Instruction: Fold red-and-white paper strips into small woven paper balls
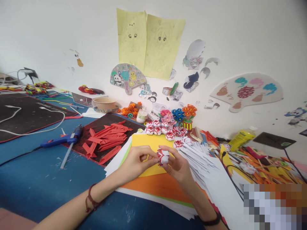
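A small red-and-white folded paper piece (163, 157), rounded like a bud, is held up between my two hands over the yellow paper sheet (144, 140). My right hand (177, 164) grips it from the right, thumb below and fingers above. From the left, the thumb and forefinger of my left hand (141, 159) pinch at its edge; the exact bit between those fingertips is hidden. Several similar red-and-white paper buds (170, 135) sit grouped just beyond the sheet. An orange sheet (158, 187) lies beneath my wrists.
Red folded strips (107, 137) cover a dark mat on the left, with a blue glue gun (63, 139) beside them. White paper strips (199, 159) fan out at right. Behind stand paper flowers (189, 111), a bottle (142, 115) and a round container (104, 104) near the wall.
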`<state>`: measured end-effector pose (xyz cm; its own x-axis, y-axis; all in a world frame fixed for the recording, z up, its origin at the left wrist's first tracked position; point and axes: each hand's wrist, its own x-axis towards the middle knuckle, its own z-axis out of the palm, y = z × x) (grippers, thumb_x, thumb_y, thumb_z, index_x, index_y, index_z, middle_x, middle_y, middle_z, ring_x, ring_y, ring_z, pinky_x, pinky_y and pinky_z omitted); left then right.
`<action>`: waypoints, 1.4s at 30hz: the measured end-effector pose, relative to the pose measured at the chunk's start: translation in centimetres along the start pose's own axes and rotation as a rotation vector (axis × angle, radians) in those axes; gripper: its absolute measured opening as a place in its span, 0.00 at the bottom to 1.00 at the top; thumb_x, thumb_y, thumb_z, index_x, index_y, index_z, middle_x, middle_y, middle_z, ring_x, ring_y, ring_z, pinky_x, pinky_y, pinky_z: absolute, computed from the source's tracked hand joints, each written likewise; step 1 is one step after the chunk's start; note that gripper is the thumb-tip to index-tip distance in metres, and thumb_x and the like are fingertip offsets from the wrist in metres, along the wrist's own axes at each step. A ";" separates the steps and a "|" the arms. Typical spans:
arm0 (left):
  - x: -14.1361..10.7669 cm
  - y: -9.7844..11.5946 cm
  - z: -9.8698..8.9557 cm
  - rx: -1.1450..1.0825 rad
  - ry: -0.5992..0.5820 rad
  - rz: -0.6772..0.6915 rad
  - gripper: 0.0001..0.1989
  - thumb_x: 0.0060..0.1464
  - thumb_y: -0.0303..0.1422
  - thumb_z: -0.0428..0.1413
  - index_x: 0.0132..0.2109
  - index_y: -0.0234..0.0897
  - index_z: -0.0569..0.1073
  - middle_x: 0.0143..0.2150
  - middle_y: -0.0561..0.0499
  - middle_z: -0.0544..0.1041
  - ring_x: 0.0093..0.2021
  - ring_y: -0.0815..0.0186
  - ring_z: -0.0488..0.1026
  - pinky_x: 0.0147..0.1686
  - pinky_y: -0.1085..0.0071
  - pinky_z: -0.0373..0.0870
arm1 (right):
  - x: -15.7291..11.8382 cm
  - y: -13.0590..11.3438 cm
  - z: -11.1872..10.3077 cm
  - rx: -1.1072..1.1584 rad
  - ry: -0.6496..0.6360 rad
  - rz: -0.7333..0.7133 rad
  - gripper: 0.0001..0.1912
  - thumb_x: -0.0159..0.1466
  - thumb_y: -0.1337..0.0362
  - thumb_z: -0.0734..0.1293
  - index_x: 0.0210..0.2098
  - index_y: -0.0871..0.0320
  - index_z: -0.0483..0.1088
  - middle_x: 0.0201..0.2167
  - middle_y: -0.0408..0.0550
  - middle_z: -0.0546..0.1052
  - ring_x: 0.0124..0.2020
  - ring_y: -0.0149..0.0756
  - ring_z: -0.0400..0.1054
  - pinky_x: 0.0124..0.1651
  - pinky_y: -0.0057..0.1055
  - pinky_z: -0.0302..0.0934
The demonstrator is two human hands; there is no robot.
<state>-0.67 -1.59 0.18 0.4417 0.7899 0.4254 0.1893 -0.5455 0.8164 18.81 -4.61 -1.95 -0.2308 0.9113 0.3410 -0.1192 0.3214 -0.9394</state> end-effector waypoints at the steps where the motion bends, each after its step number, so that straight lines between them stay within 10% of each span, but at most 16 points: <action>1: 0.0 0.0 0.0 -0.023 -0.006 -0.018 0.11 0.56 0.39 0.60 0.35 0.35 0.81 0.25 0.54 0.67 0.23 0.73 0.54 0.24 0.73 0.50 | 0.0 0.0 0.0 0.002 -0.001 0.002 0.21 0.61 0.59 0.72 0.53 0.51 0.69 0.53 0.51 0.72 0.46 0.42 0.71 0.47 0.39 0.68; 42: 0.2 0.5 -0.2 -0.140 -0.087 -0.151 0.13 0.56 0.39 0.59 0.35 0.30 0.80 0.25 0.53 0.67 0.22 0.75 0.50 0.23 0.73 0.45 | 0.0 0.2 -0.1 0.010 -0.021 -0.019 0.21 0.61 0.59 0.72 0.54 0.51 0.69 0.55 0.52 0.71 0.44 0.40 0.72 0.45 0.37 0.70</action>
<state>-0.68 -1.66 0.73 0.4928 0.8291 0.2640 0.1383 -0.3742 0.9170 18.87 -4.51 -2.19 -0.2489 0.8992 0.3599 -0.1337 0.3362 -0.9323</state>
